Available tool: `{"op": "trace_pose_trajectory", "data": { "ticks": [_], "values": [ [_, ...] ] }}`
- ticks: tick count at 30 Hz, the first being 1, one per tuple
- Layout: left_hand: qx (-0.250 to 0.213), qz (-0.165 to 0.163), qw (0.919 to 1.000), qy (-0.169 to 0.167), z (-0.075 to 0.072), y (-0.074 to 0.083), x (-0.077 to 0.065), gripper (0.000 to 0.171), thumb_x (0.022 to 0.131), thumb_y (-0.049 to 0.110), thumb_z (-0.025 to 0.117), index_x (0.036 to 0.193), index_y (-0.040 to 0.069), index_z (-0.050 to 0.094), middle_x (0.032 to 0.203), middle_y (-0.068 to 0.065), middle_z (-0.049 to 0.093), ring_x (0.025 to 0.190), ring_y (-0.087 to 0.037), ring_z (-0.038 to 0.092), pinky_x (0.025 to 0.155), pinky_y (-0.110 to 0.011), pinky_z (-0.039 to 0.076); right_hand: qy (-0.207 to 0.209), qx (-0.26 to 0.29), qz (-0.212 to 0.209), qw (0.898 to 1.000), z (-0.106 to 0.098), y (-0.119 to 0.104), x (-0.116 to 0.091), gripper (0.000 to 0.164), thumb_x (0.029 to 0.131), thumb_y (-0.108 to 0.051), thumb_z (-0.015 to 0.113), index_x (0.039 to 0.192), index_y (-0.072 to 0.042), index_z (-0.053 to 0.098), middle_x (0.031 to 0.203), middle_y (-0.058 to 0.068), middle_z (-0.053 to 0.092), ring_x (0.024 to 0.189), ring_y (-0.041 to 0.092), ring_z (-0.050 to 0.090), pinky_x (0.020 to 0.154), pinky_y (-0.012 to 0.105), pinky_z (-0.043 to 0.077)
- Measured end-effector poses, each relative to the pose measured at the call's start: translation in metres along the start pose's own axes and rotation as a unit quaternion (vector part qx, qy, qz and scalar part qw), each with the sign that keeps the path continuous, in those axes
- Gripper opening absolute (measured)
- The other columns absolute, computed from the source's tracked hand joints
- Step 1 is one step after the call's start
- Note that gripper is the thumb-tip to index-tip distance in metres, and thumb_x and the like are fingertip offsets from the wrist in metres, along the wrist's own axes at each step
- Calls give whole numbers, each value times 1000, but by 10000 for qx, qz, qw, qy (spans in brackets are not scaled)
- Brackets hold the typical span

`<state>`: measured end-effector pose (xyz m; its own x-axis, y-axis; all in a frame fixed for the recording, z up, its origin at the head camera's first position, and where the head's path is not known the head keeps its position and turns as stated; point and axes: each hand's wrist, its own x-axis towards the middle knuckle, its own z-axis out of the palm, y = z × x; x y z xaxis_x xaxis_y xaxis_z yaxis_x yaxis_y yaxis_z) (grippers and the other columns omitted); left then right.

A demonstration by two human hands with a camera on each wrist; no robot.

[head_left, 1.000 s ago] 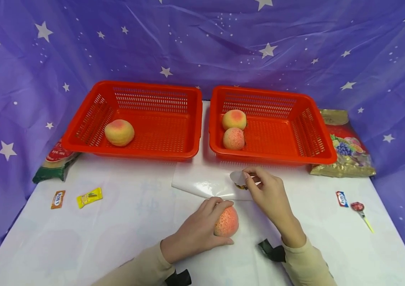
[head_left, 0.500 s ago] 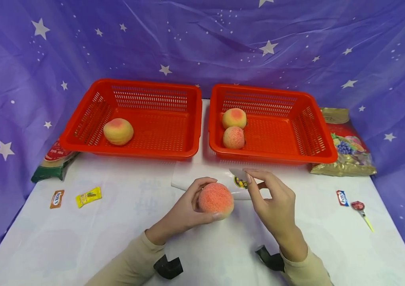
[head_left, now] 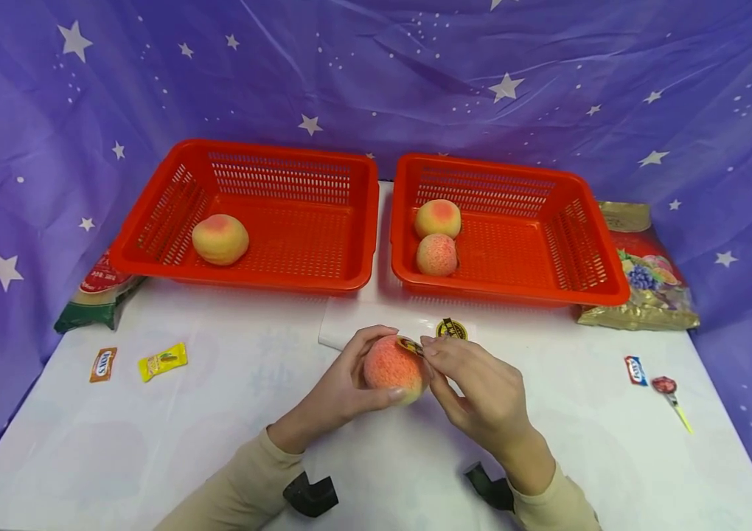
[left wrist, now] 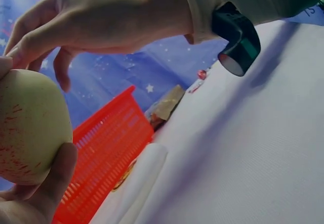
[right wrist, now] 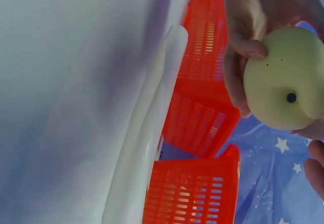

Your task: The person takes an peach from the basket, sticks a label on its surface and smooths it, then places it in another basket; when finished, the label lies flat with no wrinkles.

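My left hand [head_left: 332,402] grips a pink peach [head_left: 389,369] above the white table. Its thumb and fingers curl round the fruit in the left wrist view too. At the peach's upper right, my right hand [head_left: 487,394] pinches a small black-and-yellow sticker [head_left: 409,345] against the skin; whether the sticker is fully stuck cannot be told. Behind the hands lies a glossy white sheet [head_left: 336,332] bearing another round black-and-yellow sticker [head_left: 451,329]. The right wrist view shows the peach's pale underside [right wrist: 281,80] with a dark spot.
Two red baskets stand at the back: the left basket [head_left: 276,276] holds one peach [head_left: 220,240], the right basket [head_left: 515,293] two. Wrapped candies [head_left: 164,361] lie at left, a small packet [head_left: 635,370] and a lollipop [head_left: 664,385] at right. Bags [head_left: 648,284] flank the baskets.
My left hand has lifted the peach off the table and turned it. My right hand has brought the sticker from over the white sheet down and left onto the peach.
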<state>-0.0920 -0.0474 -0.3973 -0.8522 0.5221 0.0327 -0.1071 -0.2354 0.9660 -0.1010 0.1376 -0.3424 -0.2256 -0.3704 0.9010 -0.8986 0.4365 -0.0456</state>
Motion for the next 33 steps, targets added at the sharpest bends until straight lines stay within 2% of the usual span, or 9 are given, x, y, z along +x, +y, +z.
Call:
{"op": "trace_pose_trajectory", "data": {
  "ticks": [8,17,22,27,33],
  "values": [
    [-58,11,10000,-15,-2,1,0,67,78,8,65,131,9,24,129,-5,40,114,-20,45,91,-30,43,-151,105,-296,9994,1,-3,4,10,80,-5,60,78,4,65,78,13,68,71,25,65,70,32,52],
    [-41,16,10000,29,-3,1,1,67,77,9,66,130,15,26,128,-6,40,113,-20,45,89,-30,44,-417,253,-400,9980,2,-5,7,11,80,-5,58,79,3,65,80,12,67,74,24,64,72,32,51],
    [-179,147,9996,-158,-3,1,-1,66,78,6,64,131,12,25,128,-9,39,113,-22,46,88,-31,45,-827,557,-149,9949,-1,-7,3,18,82,-12,56,86,4,65,87,12,65,80,25,62,76,33,50],
    [-175,123,9987,-461,-2,2,-3,65,78,9,64,131,14,26,129,-7,39,114,-22,46,88,-31,45,-1102,900,203,9896,-1,-5,-1,29,84,-21,54,96,4,64,95,12,62,88,26,58,80,35,45],
    [-98,182,9978,-635,-2,3,-4,64,78,10,65,130,16,29,130,-7,38,115,-22,44,90,-32,44,-1366,829,424,9862,-1,-2,-5,41,89,-34,49,104,1,63,104,11,62,99,27,54,87,39,40]
  ]
}}
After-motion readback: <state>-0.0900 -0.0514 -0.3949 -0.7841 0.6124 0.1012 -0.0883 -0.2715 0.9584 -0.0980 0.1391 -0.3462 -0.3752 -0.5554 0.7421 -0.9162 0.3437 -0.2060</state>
